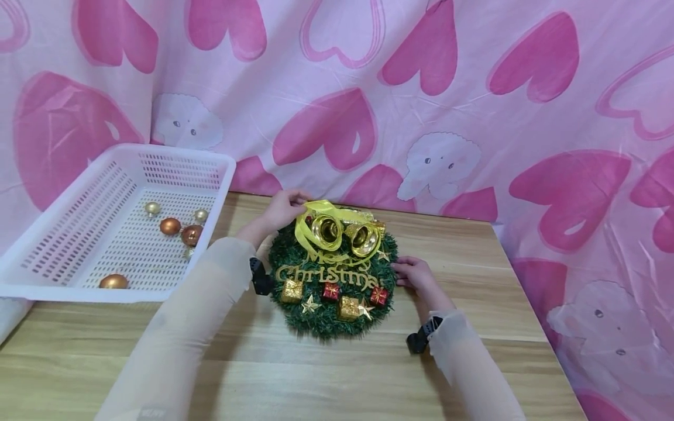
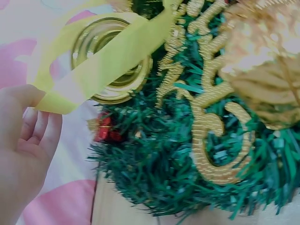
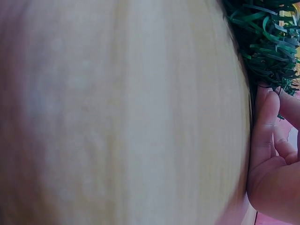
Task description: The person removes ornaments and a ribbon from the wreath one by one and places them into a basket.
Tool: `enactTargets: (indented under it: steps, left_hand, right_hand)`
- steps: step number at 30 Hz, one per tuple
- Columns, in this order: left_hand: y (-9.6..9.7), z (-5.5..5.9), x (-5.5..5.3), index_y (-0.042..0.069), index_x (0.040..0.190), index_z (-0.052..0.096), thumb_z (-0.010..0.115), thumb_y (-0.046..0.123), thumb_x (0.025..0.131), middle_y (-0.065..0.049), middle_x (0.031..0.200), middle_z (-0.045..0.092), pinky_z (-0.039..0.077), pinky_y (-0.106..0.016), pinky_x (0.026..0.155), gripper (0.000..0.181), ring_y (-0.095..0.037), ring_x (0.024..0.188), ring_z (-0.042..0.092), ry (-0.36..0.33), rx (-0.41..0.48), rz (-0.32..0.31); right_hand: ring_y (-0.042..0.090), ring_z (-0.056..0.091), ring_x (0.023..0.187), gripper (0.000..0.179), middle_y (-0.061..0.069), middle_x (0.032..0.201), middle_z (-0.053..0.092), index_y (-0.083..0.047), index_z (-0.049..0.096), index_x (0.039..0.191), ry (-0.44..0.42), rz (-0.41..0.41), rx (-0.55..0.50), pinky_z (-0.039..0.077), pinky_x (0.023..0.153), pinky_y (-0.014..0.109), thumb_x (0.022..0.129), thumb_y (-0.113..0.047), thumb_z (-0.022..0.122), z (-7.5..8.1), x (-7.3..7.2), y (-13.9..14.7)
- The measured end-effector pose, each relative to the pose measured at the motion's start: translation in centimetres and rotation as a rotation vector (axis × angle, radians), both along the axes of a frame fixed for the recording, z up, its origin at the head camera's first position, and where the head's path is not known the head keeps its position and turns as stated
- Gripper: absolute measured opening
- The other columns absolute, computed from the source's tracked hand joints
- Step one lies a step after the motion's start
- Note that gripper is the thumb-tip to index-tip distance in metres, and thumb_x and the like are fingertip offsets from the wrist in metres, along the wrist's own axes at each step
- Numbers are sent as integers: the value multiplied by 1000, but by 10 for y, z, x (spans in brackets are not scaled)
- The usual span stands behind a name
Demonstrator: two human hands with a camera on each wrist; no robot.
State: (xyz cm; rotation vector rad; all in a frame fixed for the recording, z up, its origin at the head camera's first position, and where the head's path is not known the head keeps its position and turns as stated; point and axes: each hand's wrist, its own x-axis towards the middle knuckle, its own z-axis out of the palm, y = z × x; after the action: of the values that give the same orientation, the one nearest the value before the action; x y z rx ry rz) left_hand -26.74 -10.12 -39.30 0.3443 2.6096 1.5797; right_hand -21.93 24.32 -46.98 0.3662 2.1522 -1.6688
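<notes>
A green Christmas wreath (image 1: 316, 321) lies on the table, carrying gold "Merry Christmas" lettering (image 1: 327, 276), small gift boxes and stars. Two gold bells (image 1: 327, 230) with a yellow ribbon bow (image 1: 322, 206) top it. At the bow's upper left, my left hand (image 1: 284, 209) pinches a ribbon loop (image 2: 63, 96) between thumb and fingers; the left wrist view shows the loop stretched past one bell (image 2: 86, 49). My right hand (image 1: 418, 278) is at the wreath's right edge. In the right wrist view, its thumb and finger (image 3: 266, 115) pinch the tip of the green tinsel (image 3: 267, 42).
A white perforated basket (image 1: 223, 181) stands at the left, holding several ornament balls, among them a copper one (image 1: 170, 226) and an orange one (image 1: 113, 282). A pink heart-print curtain (image 1: 337, 76) hangs right behind the wooden table (image 1: 447, 234).
</notes>
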Motion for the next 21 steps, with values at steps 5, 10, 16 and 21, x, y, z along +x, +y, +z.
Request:
enactTargets:
  steps: [5, 10, 16, 21]
  left_hand:
    - [-3, 12, 1, -3, 122, 56, 54, -1, 88, -22, 114, 58, 49, -39, 93, 34, -31, 103, 55, -7, 4, 17]
    - [-7, 19, 3, -1, 122, 56, 54, 0, 88, -21, 113, 58, 50, -36, 91, 34, -28, 101, 56, -30, 8, 28]
    - [-15, 27, 5, -2, 123, 56, 54, 0, 89, -22, 114, 58, 49, -37, 93, 34, -30, 104, 55, -22, 35, 59]
    - [-24, 30, 6, 1, 124, 56, 54, 1, 90, -20, 114, 58, 48, -38, 93, 34, -29, 105, 55, -24, 11, 83]
  right_hand:
    - [4, 53, 62, 45, -6, 78, 55, 6, 44, 130, -6, 1, 11, 52, 57, 16, 91, -11, 58, 1, 0, -1]
    - [4, 53, 63, 42, -6, 75, 56, 7, 45, 126, -7, -1, 8, 52, 58, 16, 91, -11, 59, 1, -1, -1]
    - [4, 54, 61, 42, -7, 77, 56, 6, 46, 127, -7, -2, 27, 52, 57, 16, 90, -11, 59, 0, -1, -2]
    - [3, 54, 59, 42, -7, 79, 57, 5, 46, 126, -8, -6, 24, 52, 56, 17, 90, -11, 59, 0, 0, -3]
